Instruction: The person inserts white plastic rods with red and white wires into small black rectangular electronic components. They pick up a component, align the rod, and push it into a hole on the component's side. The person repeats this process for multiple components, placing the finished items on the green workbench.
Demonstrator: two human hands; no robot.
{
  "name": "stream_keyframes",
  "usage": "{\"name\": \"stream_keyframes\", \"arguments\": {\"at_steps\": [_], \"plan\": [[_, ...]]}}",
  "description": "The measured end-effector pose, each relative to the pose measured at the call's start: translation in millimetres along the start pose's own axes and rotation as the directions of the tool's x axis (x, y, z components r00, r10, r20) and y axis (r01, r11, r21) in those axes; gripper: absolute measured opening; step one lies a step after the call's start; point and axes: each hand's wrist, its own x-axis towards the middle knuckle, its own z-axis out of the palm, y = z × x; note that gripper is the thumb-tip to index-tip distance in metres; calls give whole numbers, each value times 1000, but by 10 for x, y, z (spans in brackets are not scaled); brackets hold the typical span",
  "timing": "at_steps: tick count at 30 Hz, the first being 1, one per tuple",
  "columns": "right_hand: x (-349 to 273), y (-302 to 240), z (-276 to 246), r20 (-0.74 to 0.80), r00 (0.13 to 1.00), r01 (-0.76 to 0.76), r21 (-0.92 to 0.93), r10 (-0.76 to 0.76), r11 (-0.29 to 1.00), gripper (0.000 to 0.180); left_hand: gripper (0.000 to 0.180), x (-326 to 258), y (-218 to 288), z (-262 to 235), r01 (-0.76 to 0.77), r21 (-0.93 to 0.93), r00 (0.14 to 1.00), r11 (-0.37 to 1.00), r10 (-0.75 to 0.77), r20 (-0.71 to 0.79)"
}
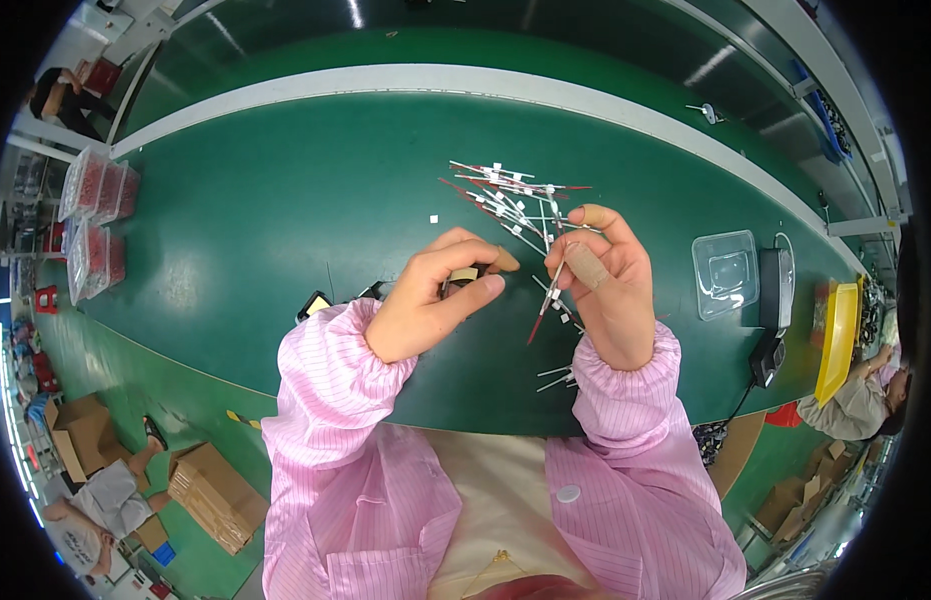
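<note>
My left hand (417,305) is curled above the green tabletop (285,200), its fingers closed around a small black and pale-yellow object (465,274). Most of that object is hidden, so its kind does not show. My right hand (617,300), a beige bandage on its thumb, pinches a thin wire (538,322) with a red end between thumb and index finger. Beyond the hands lies a loose pile of thin white and red wires (500,195) with small white tags. Several more wires (567,315) lie under and beside my right hand.
A clear plastic box (725,275) and a black device (776,290) stand at the right; a yellow tray (836,340) lies beyond. Small black and yellow items (313,305) sit by my left sleeve. Clear tubs with red contents (95,185) stand at the far left. Other people sit on both sides.
</note>
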Motion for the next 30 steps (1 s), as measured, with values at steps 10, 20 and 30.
{"name": "stream_keyframes", "arguments": {"at_steps": [10, 20, 30], "plan": [[0, 112, 28, -38, 996, 79, -58, -81, 995, 13, 14, -18, -122, 150, 66, -72, 984, 995, -53, 172], [-48, 105, 102, -141, 969, 158, -283, -204, 946, 11, 15, -25, -135, 335, -298, 606, 867, 738, 475, -153], [-106, -20, 159, 35, 991, -118, -275, 133, 954, 15, 4, -37, -101, 177, -115, -21, 982, 993, 110, -154]]}}
